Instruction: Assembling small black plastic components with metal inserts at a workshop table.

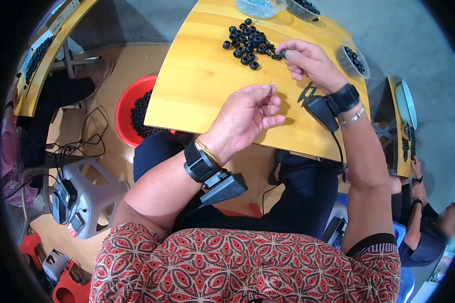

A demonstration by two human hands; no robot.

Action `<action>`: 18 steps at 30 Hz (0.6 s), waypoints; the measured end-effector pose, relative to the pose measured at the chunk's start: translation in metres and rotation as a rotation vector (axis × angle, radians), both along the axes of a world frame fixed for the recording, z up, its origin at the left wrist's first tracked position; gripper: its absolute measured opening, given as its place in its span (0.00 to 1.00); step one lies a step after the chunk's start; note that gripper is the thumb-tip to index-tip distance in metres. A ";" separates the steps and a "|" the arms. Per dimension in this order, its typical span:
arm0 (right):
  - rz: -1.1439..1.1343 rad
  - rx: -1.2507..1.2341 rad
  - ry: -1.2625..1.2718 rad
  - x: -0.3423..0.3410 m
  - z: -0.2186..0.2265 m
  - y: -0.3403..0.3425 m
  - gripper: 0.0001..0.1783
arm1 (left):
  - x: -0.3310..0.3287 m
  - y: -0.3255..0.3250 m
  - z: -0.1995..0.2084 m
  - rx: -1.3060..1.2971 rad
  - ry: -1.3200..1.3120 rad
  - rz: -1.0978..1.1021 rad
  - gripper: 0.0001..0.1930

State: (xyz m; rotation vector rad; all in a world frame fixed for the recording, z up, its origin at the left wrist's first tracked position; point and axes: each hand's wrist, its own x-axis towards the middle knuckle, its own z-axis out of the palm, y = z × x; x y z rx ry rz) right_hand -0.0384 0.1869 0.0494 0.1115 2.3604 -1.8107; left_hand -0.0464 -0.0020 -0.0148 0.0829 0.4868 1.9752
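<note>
Above the table's middle my left hand (250, 113) has thumb and forefinger pinched together. A tiny pale thing shows at their tips, too small to name. My right hand (311, 63) is farther off and to the right, closed with a small black round piece (283, 52) between thumb and fingers. Just left of that hand, a loose pile of black round pieces (247, 43) lies on the yellow wooden table (197, 86). Several of them show holes through the middle.
A red tub (124, 108) of black pieces stands left of the table. Clear plastic bowls hold bluish bits (260, 7) and black pieces (354, 60). Black devices with a cable (338, 144) are strapped to my wrists. Another person (429, 227) sits at the right.
</note>
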 end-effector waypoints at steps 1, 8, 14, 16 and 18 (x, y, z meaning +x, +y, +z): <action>-0.044 -0.102 0.035 0.011 0.006 -0.010 0.11 | 0.000 0.001 -0.002 0.023 -0.015 0.014 0.08; -0.125 0.326 0.397 0.065 0.001 -0.053 0.09 | 0.003 0.008 0.007 -0.102 0.038 0.075 0.09; -0.127 0.663 0.592 0.075 -0.016 -0.069 0.12 | 0.012 0.012 0.011 -0.136 0.056 0.093 0.09; -0.127 0.644 0.553 0.076 -0.016 -0.070 0.13 | 0.009 0.011 0.008 -0.121 0.060 0.065 0.08; -0.104 0.620 0.498 0.077 -0.012 -0.071 0.12 | 0.008 0.011 0.008 -0.125 0.017 0.047 0.08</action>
